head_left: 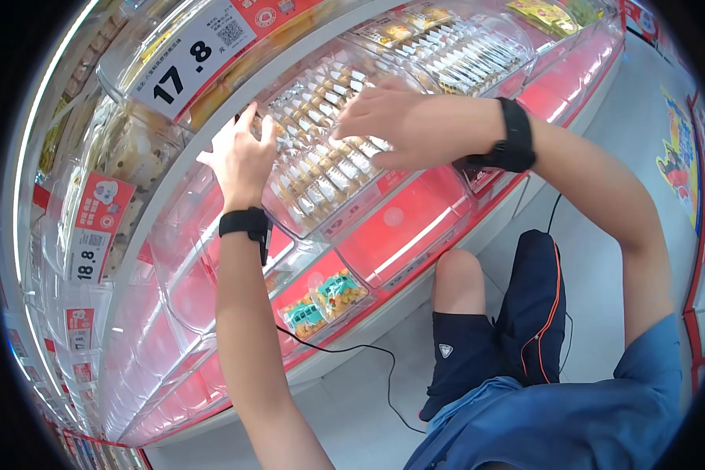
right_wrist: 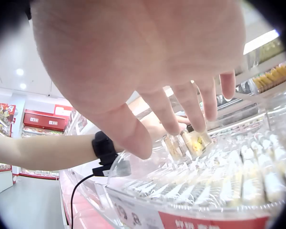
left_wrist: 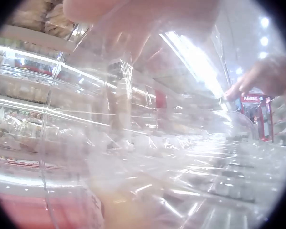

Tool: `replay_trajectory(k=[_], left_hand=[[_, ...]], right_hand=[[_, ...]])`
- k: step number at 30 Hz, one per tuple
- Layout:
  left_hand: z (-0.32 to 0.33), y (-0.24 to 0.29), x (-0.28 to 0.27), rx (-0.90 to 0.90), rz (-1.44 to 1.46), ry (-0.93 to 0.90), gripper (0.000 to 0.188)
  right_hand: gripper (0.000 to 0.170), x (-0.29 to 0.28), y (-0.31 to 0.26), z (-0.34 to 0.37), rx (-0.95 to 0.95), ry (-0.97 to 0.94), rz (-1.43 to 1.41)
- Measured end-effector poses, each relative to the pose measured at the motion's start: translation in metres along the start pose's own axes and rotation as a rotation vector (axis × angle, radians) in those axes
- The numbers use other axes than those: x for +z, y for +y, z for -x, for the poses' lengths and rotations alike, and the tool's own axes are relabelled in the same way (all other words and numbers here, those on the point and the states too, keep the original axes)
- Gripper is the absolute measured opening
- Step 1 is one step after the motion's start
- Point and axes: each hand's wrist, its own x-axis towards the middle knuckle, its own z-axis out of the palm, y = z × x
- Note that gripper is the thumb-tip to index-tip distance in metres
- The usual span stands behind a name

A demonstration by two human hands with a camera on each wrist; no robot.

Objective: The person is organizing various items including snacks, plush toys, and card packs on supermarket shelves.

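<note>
Many slim, glossy pkts (head_left: 317, 176) | R hand (head_left: 388, 125) loosely open, empty; L hand (head_left: 243, 160) grip unclear

We wear a blue shirt (head_left: 517, 431) with a short right sleeve (head_left: 652, 352), and dark navy shorts (head_left: 466, 337) with a white badge (head_left: 446, 351) on the left leg and orange piping (head_left: 557, 290) down the right. Our left strap (head_left: 241, 222) and right strap (head_left: 518, 135) are black; a thin black cable (right_wrist: 75, 193) leaves the left one's black box (right_wrist: 105, 170)
</note>
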Motion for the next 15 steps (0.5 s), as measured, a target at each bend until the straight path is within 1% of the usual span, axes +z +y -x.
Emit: replay_trajectory(k=[1, 4, 5, 8, 9, 10, 12, 14, 15], left_hand=[[0.000, -0.001, 0.003, 0.033, -0.008, 0.043, 0.040], [0.002, -0.002, 0.005, 0.036, -0.014, 0.048, 0.040], [0.001, -0.002, 0.001, 0.028, 0.001, -0.007, 0.044], [0.000, -0.003, 0.002, 0.043, -0.006, -0.012, 0.043], [0.000, -0.004, 0.002, 0.057, -0.031, -0.026, 0.043], [0.000, -0.007, 0.007, 0.111, -0.047, 0.034, 0.042], [0.002, 0.003, -0.009, 0.058, 0.091, -0.017, 0.041], [0.000, -0.008, 0.000, 0.178, 0.202, 0.032, 0.042], [0.001, -0.006, -0.002, 0.194, 0.158, 0.029, 0.043]], right_hand=[[0.043, -0.006, -0.001, 0.018, -0.005, 0.024, 0.015], [0.042, -0.027, -0.005, 0.073, 0.034, 0.142, 0.033], [0.041, -0.034, -0.007, 0.091, 0.055, 0.187, 0.034], [0.041, -0.061, -0.014, 0.145, 0.265, 0.129, 0.102], [0.041, -0.070, -0.016, 0.163, 0.313, 0.135, 0.069], [0.040, -0.077, -0.019, 0.180, 0.363, 0.145, 0.037], [0.040, -0.090, -0.021, 0.218, 0.467, 0.164, -0.019], [0.039, -0.097, -0.022, 0.259, 0.571, 0.179, -0.081], [0.037, -0.099, -0.027, 0.280, 0.566, 0.220, 0.034]])
